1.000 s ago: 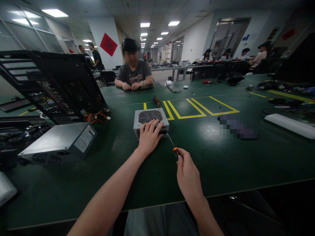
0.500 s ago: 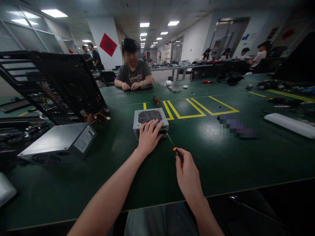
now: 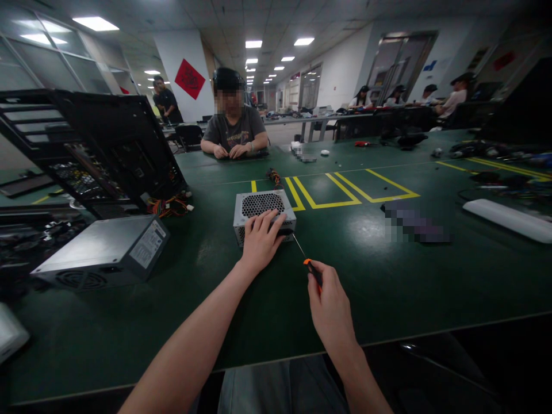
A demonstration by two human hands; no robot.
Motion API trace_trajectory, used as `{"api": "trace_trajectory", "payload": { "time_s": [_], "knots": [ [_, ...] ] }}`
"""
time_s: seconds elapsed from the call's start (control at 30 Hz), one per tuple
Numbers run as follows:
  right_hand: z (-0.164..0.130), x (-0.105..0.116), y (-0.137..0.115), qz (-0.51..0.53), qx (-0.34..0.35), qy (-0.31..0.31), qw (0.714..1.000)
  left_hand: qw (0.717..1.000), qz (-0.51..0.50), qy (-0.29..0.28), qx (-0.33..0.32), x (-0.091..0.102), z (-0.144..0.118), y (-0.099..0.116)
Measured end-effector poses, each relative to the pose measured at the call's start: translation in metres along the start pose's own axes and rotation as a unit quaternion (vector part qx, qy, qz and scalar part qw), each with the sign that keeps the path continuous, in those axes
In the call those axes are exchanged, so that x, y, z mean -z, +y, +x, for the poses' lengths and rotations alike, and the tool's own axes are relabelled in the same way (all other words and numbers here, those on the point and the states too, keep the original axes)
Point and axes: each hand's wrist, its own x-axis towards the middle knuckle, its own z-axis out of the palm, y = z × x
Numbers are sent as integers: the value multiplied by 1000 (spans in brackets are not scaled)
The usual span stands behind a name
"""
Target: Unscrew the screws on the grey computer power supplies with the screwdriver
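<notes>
A: Bench (image 3: 388,270) status? What's the surface like?

B: Dark green mat, slightly glossy, ceiling lights reflecting off it. Yellow tape outlines (image 3: 332,192) marked just behind the small power supply (image 3: 264,214).

A: Hands?

B: Left hand (image 3: 261,241) lies palm-down on the near top edge of the small power supply, fingers spread over the mesh grille, pressing rather than gripping. Right hand (image 3: 330,310) is wrapped tight around the handle of a screwdriver (image 3: 307,260), orange collar showing above the fist. Shaft runs up-left, tip at the unit's near right corner. Can't tell if the tip sits in a screw.

A: Where's the unit exactly?

B: Mid-bench, straight ahead of the person, grille up. Bundle of wires (image 3: 273,175) just behind it.

A: Anything else on the bench?

B: Larger grey power supply (image 3: 103,250) to the left, label facing right. Behind it an open black PC case (image 3: 99,149) tilted up, coloured cables (image 3: 170,204) spilling at its base. Long white object (image 3: 506,220) far right.

A: Room?

B: Big open workshop, tiled ceiling with fluorescent panels, white pillar with a red diamond sign (image 3: 190,77). Another person (image 3: 235,129) seated across the bench, hands together on the surface. More people at benches along the right wall, one standing back left.
</notes>
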Motion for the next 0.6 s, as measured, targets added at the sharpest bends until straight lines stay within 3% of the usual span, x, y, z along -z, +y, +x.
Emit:
{"api": "trace_trajectory", "payload": {
  "time_s": [0.3, 0.6],
  "knots": [
    [-1, -1, 0, -40, 33, 30, 998, 1000, 9, 0, -1, 1, 1, 1],
    [-2, 1, -4, -26, -16, -7, 1000, 1000, 7, -1, 1, 1, 1, 1]
  ]
}}
